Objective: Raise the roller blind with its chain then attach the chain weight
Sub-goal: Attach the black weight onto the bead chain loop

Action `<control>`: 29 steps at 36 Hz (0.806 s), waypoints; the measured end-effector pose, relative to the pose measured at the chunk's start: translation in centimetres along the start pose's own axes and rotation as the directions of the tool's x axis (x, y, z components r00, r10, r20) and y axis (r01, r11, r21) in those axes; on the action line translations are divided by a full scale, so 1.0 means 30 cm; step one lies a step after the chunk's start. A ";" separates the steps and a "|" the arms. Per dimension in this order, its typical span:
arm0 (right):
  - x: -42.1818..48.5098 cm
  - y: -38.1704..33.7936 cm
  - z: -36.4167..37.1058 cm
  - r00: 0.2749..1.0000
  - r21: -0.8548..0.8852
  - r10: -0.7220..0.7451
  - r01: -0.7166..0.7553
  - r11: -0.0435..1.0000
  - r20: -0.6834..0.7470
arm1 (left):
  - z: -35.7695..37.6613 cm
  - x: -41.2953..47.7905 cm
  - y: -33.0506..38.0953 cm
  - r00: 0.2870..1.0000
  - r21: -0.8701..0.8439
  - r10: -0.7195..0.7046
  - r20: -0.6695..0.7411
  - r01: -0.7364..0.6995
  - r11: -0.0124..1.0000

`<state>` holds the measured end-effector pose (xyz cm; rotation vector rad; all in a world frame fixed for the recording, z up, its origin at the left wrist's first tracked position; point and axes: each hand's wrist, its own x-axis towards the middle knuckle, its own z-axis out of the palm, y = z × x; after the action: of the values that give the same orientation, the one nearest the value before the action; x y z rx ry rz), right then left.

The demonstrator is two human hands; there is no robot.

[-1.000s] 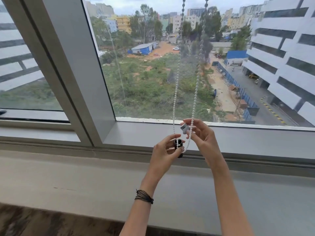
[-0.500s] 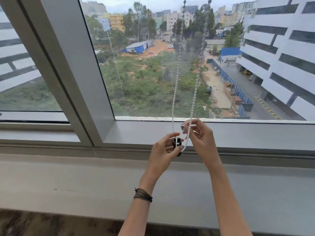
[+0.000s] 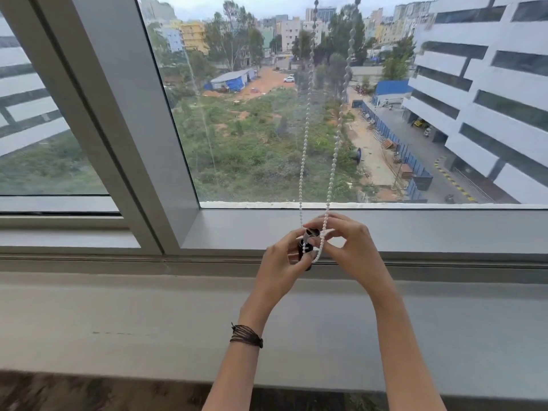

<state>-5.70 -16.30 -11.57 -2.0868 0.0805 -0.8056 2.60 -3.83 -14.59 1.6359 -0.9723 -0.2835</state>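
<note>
A white bead chain (image 3: 333, 161) hangs as a loop of two strands from above the frame, in front of the window glass. Its bottom bend sits between my hands just above the sill. My left hand (image 3: 281, 262) grips a small dark chain weight (image 3: 305, 250), with the left strand running into it. My right hand (image 3: 353, 250) pinches the right strand and the loop's bottom next to the weight. My hands touch around the weight, and my fingers hide most of it. The roller blind itself is out of view.
A thick grey window post (image 3: 124, 120) slants up at the left. The grey window frame rail (image 3: 444, 229) runs behind my hands and a wide pale sill (image 3: 118, 327) lies below them. Through the glass are buildings and a green lot.
My hands have closed in on each other around the weight. The small light piece seen in my right fingers a second ago is no longer visible. The view has shifted slightly.
</note>
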 end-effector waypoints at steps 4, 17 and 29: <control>-0.003 -0.006 0.011 0.999 0.002 0.029 -0.029 1.000 -0.023 | -0.004 0.000 -0.004 1.000 0.062 -0.007 0.008 0.007 0.998; -0.008 -0.045 0.032 0.997 0.066 0.033 -0.029 0.997 -0.064 | -0.014 -0.007 0.015 0.997 0.167 0.038 0.063 -0.048 0.985; -0.019 -0.070 -0.003 0.998 0.066 0.062 -0.063 0.996 0.026 | -0.036 -0.023 0.024 0.986 0.145 0.045 0.158 -0.068 0.987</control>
<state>-6.67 -14.88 -10.22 -2.0204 0.1040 -0.7362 2.55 -2.57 -13.81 1.7391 -1.1804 -0.3079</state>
